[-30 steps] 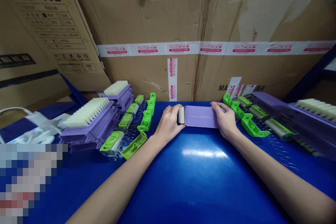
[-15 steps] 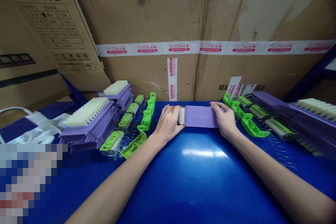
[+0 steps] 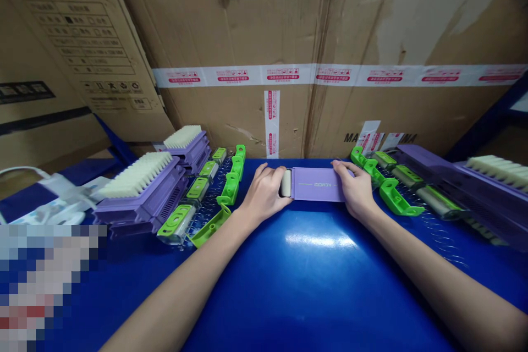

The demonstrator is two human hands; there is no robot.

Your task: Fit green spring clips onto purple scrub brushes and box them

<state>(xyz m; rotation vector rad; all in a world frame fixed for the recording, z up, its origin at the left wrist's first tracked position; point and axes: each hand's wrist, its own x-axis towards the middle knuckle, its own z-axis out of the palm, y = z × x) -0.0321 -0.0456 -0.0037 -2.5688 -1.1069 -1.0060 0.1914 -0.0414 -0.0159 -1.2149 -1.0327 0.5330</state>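
Between my two hands is a flat purple plastic piece [image 3: 315, 183] with pale lettering on its face, near the back of the blue table. My left hand [image 3: 266, 190] is closed around its left end, by a ribbed cream-coloured part [image 3: 286, 183]; my fingers hide whatever lies beyond. My right hand [image 3: 355, 184] grips the purple piece's right end, thumb along the top edge and fingers behind. On the left, green curved brackets [image 3: 234, 176] stand in a row close to my left hand. A similar row of green brackets [image 3: 396, 195] lies just right of my right hand.
Stacked purple brushes with cream bristles [image 3: 140, 176] stand at the left, more brushes [image 3: 501, 173] at the right. Clear-and-green parts [image 3: 177, 224] line both sides. A white power strip [image 3: 61, 203] lies far left. Cardboard boxes [image 3: 231, 22] wall off the back of the blue table [image 3: 313, 286].
The purple piece has shifted very slightly to the right with both hands still on it, and its lettering shows more clearly. The parts around it have stayed put.
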